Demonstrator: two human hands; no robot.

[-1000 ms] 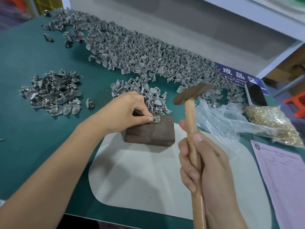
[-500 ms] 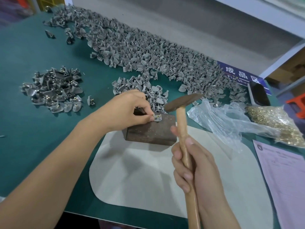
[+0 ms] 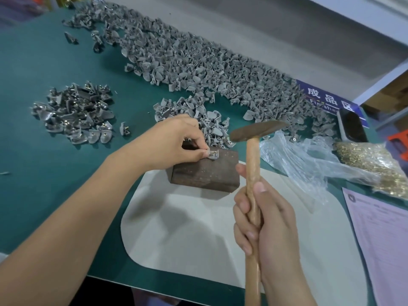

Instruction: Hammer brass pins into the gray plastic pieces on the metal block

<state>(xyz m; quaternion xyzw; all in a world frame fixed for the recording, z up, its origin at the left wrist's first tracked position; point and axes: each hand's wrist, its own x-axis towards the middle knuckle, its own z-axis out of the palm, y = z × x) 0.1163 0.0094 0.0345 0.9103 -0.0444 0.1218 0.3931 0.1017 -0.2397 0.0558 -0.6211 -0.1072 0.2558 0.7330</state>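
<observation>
Head camera view, looking down at a green worktable [image 3: 33, 151]. The left hand [image 3: 174, 142] is pinching a small gray plastic piece [image 3: 213, 154] between thumb and forefinger, holding it on the top far edge of a dark metal block [image 3: 205, 173]. The block is sitting on the far edge of a pale mat [image 3: 187, 235]. The right hand [image 3: 265, 221] is gripping the wooden handle of a hammer [image 3: 254, 164], fingers curled round it; the hammer head is hovering above and just right of the piece, not touching it. Whether a brass pin is seated in the piece is too small to make out. The handle's lower end is running out of frame. A bag of brass pins [image 3: 373, 164] is lying at far right, partly cut off.
</observation>
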